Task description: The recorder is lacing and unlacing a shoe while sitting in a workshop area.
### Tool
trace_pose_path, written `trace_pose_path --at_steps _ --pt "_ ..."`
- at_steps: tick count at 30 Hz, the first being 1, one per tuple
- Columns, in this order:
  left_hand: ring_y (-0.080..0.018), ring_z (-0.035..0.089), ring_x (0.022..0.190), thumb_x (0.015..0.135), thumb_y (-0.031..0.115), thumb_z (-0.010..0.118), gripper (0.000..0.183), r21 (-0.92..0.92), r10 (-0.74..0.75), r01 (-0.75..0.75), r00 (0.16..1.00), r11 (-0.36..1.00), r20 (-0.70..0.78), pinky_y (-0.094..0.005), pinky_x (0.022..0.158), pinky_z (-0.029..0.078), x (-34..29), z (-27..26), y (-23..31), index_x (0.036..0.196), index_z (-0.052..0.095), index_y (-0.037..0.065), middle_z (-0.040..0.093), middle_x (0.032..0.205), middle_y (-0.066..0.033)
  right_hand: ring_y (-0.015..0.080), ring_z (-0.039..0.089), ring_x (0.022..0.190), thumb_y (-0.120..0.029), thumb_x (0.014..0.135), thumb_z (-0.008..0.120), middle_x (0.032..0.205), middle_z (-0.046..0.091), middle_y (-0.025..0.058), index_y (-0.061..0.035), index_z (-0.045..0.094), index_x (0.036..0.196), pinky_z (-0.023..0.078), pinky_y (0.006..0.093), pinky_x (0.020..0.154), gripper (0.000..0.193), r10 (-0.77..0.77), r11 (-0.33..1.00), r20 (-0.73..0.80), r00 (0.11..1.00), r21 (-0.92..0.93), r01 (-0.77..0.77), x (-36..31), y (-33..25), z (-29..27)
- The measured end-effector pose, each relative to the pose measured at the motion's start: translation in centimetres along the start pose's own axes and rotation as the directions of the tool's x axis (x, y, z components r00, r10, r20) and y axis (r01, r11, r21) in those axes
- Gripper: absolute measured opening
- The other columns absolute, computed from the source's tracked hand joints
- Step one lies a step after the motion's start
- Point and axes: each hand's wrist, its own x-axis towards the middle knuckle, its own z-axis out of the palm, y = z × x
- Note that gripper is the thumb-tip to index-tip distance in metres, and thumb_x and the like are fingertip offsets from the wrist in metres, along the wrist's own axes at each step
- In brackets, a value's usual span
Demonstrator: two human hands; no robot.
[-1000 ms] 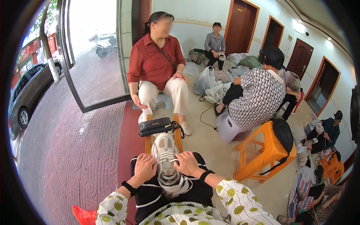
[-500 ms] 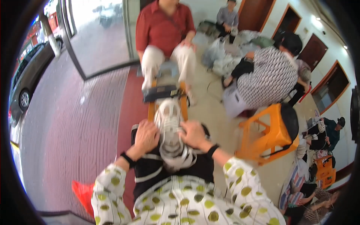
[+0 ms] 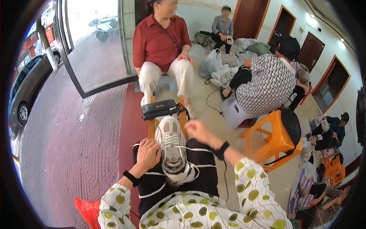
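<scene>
A white and beige sneaker (image 3: 172, 154) stands between my black-trousered thighs, toe pointing away and heel toward me. Its white laces (image 3: 170, 139) cross the tongue, and long loose lengths trail over both thighs. My left hand (image 3: 148, 153) rests at the shoe's left side, its fingers bent and pressed together; what they grip, if anything, is hidden. Apart from the shoe, to its right, my right hand (image 3: 200, 131) is raised with its fingers curled in a pinch. Whether a lace is in that pinch does not show.
Just beyond the toe, a black pouch (image 3: 159, 110) lies across a yellow stool frame (image 3: 151, 131). Facing me sits a person in a red shirt (image 3: 162, 44). An orange stool (image 3: 267, 133) stands to the right. At lower left is a red plastic bag (image 3: 87, 212); several people work farther off.
My right hand has lifted off the shoe, moving right. My left hand has slid slightly down and stays beside the shoe. The view has shifted a little.
</scene>
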Motion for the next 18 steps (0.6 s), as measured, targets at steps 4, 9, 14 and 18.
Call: trace_pose_path --at_steps 4,9,14,18 --pt "-0.0275 0.06 0.103 0.075 0.013 0.068 0.008 0.011 0.009 -0.009 1.0 1.0 -0.002 -0.0445 0.101 0.039 0.4 -0.1 0.4 0.08 0.065 0.007 0.068 0.097 -0.0111 0.0305 0.062 0.094 -0.013 0.084 0.063 0.098 0.067 0.0119 -0.0069 0.067 0.102 0.046 0.0431 0.091 0.02 -0.16 0.946 0.144 0.977 -0.26 0.193 -6.4 -1.5 1.7" --pt "-0.0266 0.06 0.105 0.076 0.014 0.065 0.008 0.001 0.009 -0.009 0.999 1.0 0.048 -0.0452 0.104 0.037 0.7 0.9 -0.1 0.08 0.066 0.008 0.068 0.096 -0.011 0.0253 0.06 0.102 -0.011 0.083 0.063 0.098 0.066 0.0084 -0.0076 0.067 0.101 0.038 0.0457 0.105 0.019 -0.303 0.872 0.067 0.951 -0.383 0.305 -9.0 -0.3 3.1" --pt "-0.0262 0.06 0.105 0.076 0.013 0.065 0.007 0.004 -0.012 0.012 1.0 1.0 0.024 -0.0454 0.103 0.038 1.0 0.0 0.1 0.079 0.066 0.007 0.068 0.094 -0.011 0.0252 0.06 0.102 -0.01 0.083 0.062 0.097 0.065 0.009 -0.0059 0.067 0.1 0.037 0.0452 0.106 0.018 -0.275 0.897 0.002 0.962 -0.36 0.257 -8.3 -1.0 3.3" --pt "-0.0266 0.06 0.105 0.076 0.014 0.065 0.008 0.011 0.001 -0.001 1.0 1.0 0.019 -0.045 0.103 0.038 1.0 0.7 0.1 0.079 0.066 0.007 0.068 0.094 -0.0115 0.0247 0.06 0.102 -0.011 0.083 0.062 0.096 0.066 0.0087 -0.006 0.068 0.101 0.038 0.0454 0.106 0.02 -0.272 0.893 -0.003 0.962 -0.374 0.251 -8.8 -0.1 3.5"
